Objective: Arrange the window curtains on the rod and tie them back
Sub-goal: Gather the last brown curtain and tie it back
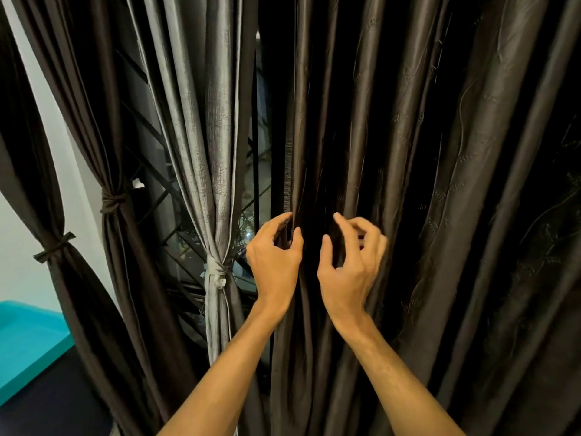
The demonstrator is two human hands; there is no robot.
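Dark brown fabric with a faint embroidered leaf pattern fills the right half of the view. This dark brown curtain [440, 184] hangs loose in long vertical folds, not tied. Its left edge falls straight down the middle of the scene, where the left hand [276, 262] pinches the hem between curled forefinger and thumb. Just to the right, the right hand [349, 269] is raised against the folds with its fingers bent and thumb up. It cannot be told whether it holds a fold or only touches the cloth.

Left of the loose panel, a silvery grey curtain [207, 136] is gathered at its waist by a knotted pale tie [217, 273]. Further left hang two more brown panels. The inner panel [94, 121] is cinched by a dark knot [112, 201], and the outer panel [28, 168] by a dark band [55, 247]. A black window grille [176, 234] shows between the gathered curtains. A teal surface [28, 338] lies at the near left.
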